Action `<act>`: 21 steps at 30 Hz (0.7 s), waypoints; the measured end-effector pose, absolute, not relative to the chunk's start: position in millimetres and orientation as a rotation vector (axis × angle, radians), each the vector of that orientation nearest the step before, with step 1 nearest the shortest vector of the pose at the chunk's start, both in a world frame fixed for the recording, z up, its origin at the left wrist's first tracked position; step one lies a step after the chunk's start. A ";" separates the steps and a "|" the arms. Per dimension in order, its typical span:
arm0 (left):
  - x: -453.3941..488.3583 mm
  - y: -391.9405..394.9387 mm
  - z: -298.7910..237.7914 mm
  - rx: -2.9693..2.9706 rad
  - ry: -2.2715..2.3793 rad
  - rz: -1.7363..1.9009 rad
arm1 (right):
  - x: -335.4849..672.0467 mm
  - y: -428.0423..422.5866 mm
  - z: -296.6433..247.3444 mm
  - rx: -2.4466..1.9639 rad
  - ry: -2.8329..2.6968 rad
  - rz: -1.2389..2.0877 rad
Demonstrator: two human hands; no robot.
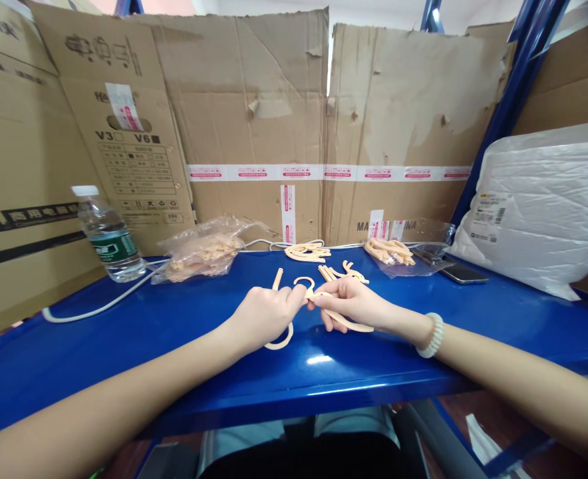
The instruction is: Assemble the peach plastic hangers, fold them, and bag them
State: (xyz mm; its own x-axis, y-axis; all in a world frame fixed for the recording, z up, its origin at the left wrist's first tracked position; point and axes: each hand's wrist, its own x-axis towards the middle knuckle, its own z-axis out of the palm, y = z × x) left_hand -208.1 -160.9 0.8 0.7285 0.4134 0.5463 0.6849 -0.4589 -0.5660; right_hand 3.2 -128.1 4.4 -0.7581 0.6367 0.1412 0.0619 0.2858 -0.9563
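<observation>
— Two hands meet over the middle of our blue shelf (174,346), don't they?

— Yes. Our left hand (264,313) is closed around a curved hook (281,342), with the stem poking up above the knuckles and the bend hanging below the fist. Our right hand (351,303) has its fingers pinched together on a second hook (356,324), whose tail runs out under the palm, just above the shelf top.

— And the fingertips?

— They touch. A small loop (304,283) rises just behind them, but we cannot quite tell whether it belongs to either hook or is a separate piece.

— How do we judge these pieces will handle?

— Light, thin and probably springy, like soft plastic or rubber, so we'd expect them to bend rather than snap. We would hold each one at the straight stem near the bend, since the thin tip would likely flex away.

— What lies around us?

— Loose hooks (344,271) just beyond the hands and a pile (308,251) near the cardboard (254,120). We also have a left bag (204,251) and a right bag (391,253) of them, a water bottle (108,236), a white cable (99,306) and a phone (461,273).
</observation>
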 end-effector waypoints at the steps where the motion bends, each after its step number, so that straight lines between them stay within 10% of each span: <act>1: -207.9 -161.0 0.5 -2.127 -0.832 -0.426 | 3.0 -129.1 5.0 -0.625 -2.072 1.455; 21: -201.6 -163.8 7.5 -2.378 -1.436 -0.293 | 2.8 -146.9 6.2 -0.636 -2.247 0.824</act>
State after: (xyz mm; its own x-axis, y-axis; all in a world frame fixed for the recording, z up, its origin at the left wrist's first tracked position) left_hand -201.6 -163.8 7.5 0.4658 0.8135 0.3483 0.8849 -0.4271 -0.1859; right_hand 2.8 -146.9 6.2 -0.6687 0.6217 0.4077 0.2108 0.6845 -0.6979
